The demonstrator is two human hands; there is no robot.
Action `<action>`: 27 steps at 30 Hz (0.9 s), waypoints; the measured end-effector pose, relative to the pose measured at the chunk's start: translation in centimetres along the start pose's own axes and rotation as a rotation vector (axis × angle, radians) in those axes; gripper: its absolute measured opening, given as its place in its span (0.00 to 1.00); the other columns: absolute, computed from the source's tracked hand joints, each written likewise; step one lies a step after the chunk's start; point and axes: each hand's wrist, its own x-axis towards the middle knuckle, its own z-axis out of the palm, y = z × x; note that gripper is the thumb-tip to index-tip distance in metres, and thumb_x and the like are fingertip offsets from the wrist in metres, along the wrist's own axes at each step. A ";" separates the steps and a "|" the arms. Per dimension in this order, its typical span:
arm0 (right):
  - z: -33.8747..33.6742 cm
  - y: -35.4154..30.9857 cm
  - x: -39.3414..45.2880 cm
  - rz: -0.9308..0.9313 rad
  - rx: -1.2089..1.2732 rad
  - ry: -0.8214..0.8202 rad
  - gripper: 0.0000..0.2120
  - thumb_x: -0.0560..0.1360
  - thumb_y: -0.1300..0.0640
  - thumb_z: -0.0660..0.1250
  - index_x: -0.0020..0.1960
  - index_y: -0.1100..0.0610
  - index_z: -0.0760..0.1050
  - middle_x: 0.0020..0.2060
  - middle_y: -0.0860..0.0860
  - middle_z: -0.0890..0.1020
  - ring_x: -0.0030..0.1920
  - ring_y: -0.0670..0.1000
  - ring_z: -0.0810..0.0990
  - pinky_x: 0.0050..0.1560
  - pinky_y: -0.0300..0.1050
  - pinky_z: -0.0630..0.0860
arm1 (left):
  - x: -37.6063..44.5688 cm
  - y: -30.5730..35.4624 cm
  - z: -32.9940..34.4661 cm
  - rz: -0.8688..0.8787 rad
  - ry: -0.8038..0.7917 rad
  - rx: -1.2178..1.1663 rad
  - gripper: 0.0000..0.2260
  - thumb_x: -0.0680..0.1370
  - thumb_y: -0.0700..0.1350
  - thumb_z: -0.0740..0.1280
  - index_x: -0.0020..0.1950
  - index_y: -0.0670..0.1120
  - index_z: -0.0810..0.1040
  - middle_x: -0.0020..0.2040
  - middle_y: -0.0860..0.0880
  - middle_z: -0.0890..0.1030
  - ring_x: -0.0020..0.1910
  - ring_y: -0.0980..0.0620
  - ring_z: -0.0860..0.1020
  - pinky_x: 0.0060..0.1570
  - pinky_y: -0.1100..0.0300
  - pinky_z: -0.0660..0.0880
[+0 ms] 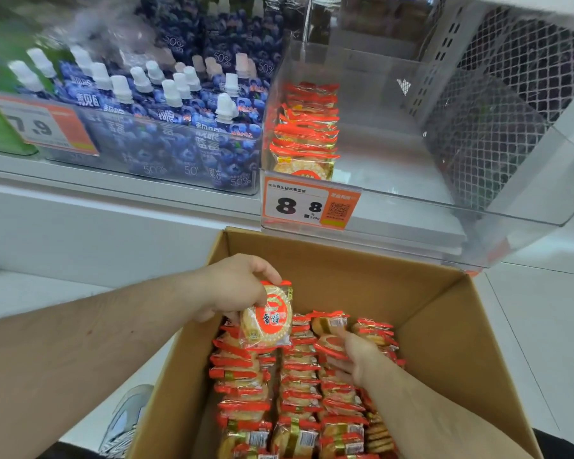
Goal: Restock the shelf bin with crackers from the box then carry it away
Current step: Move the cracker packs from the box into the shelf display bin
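An open cardboard box (438, 326) sits below the shelf, packed with rows of red-and-clear cracker packs (295, 385). My left hand (236, 286) holds one round cracker pack (267, 318) upright above the box's left side. Down in the box, my right hand (355, 356) has its fingers round another pack (328, 344) in the middle rows. The clear shelf bin (478, 200) above holds one row of cracker packs (307, 127) along its left wall; the remainder of it is bare.
A price tag reading 8.8 (309, 205) hangs on the bin's front. To the left stands a bin of blue blueberry jelly pouches (166, 120) with white caps. A white mesh panel (527, 71) closes the shelf's right end. A shoe (126, 422) shows left of the box.
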 end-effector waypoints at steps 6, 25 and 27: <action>-1.9 -0.5 -3.6 -0.306 -0.058 0.015 0.10 0.76 0.64 0.67 0.49 0.53 0.67 0.54 0.62 0.80 0.45 0.57 0.80 0.42 0.58 0.80 | -1.2 0.6 -1.2 0.076 0.033 0.011 0.16 0.75 0.34 0.67 0.51 0.56 0.78 0.54 0.48 0.80 0.47 0.49 0.83 0.33 0.59 0.77; -1.8 -6.5 -22.3 -0.620 0.118 -0.473 0.13 0.81 0.58 0.57 0.63 0.61 0.72 0.53 0.59 0.84 0.55 0.59 0.83 0.58 0.56 0.76 | -6.8 3.9 -1.9 0.261 -0.047 -0.284 0.28 0.71 0.22 0.60 0.56 0.52 0.78 0.54 0.50 0.81 0.53 0.46 0.81 0.49 0.47 0.79; -0.9 -6.3 -22.8 -0.630 0.078 -0.466 0.12 0.82 0.59 0.57 0.63 0.60 0.71 0.53 0.58 0.84 0.53 0.57 0.83 0.53 0.52 0.78 | -7.4 4.3 -1.6 0.295 -0.062 -0.310 0.30 0.70 0.21 0.61 0.61 0.52 0.76 0.57 0.49 0.79 0.51 0.46 0.81 0.50 0.47 0.79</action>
